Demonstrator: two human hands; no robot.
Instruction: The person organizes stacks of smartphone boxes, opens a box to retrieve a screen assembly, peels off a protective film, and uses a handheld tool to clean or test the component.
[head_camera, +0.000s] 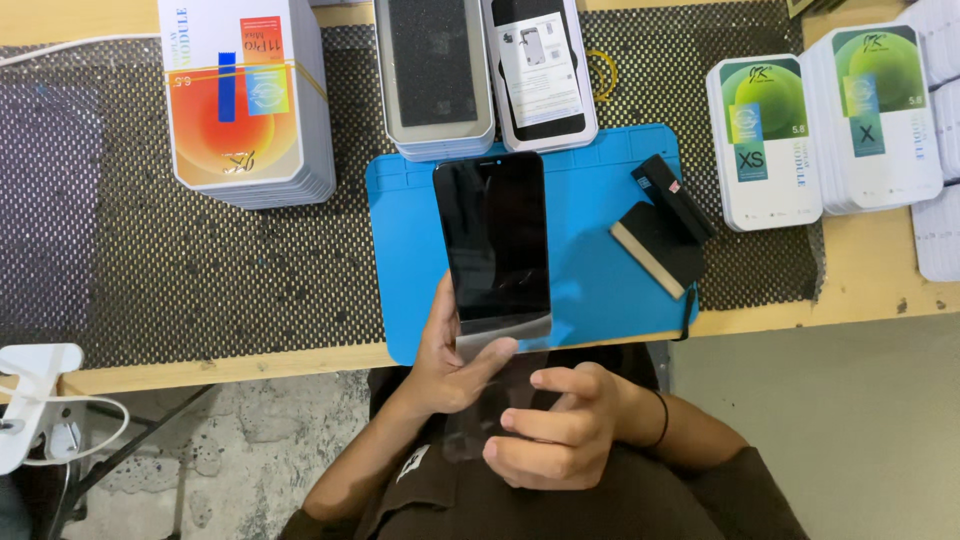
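Observation:
My left hand (452, 352) grips the lower end of a black phone screen panel (495, 235), held upright over the blue work mat (595, 270). A clear protective film (500, 345) hangs peeled from the panel's bottom edge. My right hand (555, 420) pinches the lower part of that film, fingers curled, just below the panel. A black band sits on the right wrist.
Stacks of white screen boxes stand at the back left (250, 100) and the right (825, 125). Two open trays (435, 75) lie behind the mat. A black flat tool with a tan edge (660, 240) rests on the mat's right. A white device (30, 400) sits at the left edge.

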